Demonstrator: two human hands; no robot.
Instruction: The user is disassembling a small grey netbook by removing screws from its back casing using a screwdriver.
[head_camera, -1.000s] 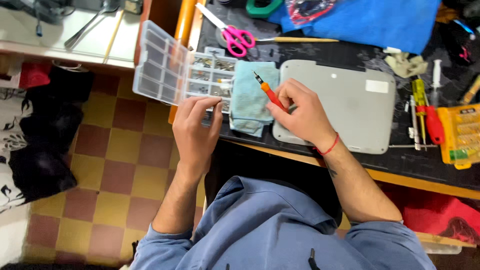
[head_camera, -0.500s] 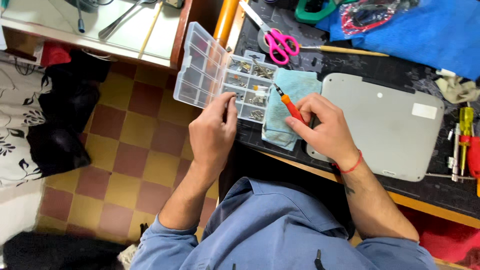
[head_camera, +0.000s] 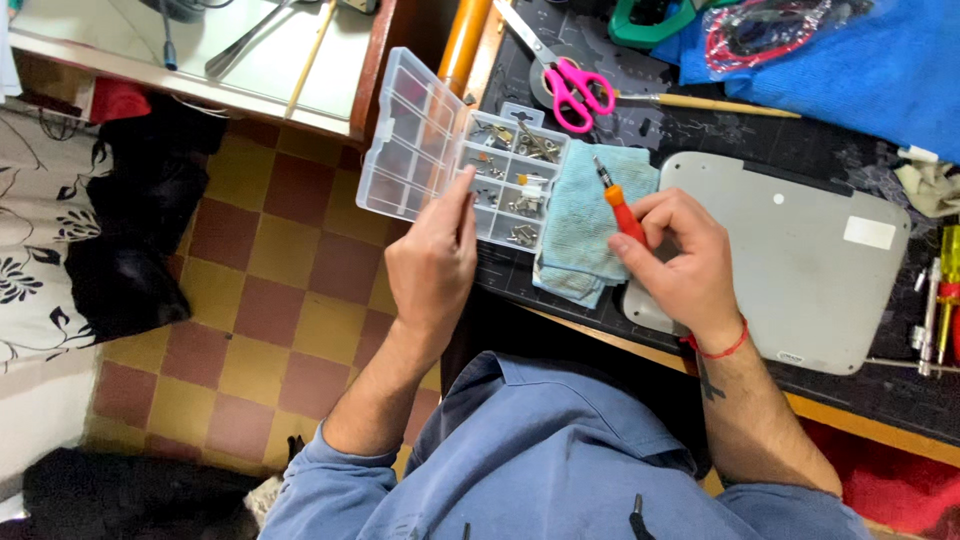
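Left hand (head_camera: 432, 262) reached, fingers extended, into the open compartment box (head_camera: 505, 180) of screws at the desk edge. Right hand (head_camera: 675, 262) gripped the orange screwdriver (head_camera: 620, 205) over the blue cloth (head_camera: 590, 220). Step: handling 1 screw; next probably needs a fine pinch.

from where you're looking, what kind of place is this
Probably a home repair bench for small electronics. A dark work mat holds a grey closed laptop, a clear plastic compartment box of small screws and pink-handled scissors. The right hand holds an orange-handled screwdriver.
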